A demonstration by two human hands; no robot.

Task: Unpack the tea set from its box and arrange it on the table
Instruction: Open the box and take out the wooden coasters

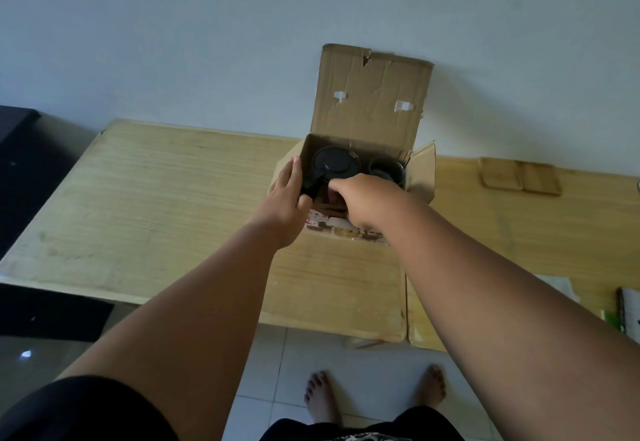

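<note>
Two bare feet point(374, 395) stand on the pale floor tiles, closest to the camera, and two bare arms reach up from there to the long light wooden table point(145, 198).

Going from left to right, the left end of the table has nothing on it. Next comes the left hand point(285, 198). It sits at the left wall of the open brown cardboard box point(367, 149), which stands at the back edge of the table against the pale wall. Its fingers curl around the black handle of the round black teapot point(334, 165). The teapot is inside the box, on the left side, with its lid on.

The right hand point(363, 196) reaches into the box just beside the handle. Its fingers point down into the box and are hidden, so I cannot tell if they hold anything.

A small dark round cup point(386, 170) sits in the right side of the box. Farther right, near the back edge, lie two flat wooden trays point(519, 180), touching side by side.

The teapot looks hard, a bit heavy and easy to break. Its smooth side may be slippery. I think it is best to hold the handle with one hand, put the other hand under its body, and keep the lid from falling off.
</note>
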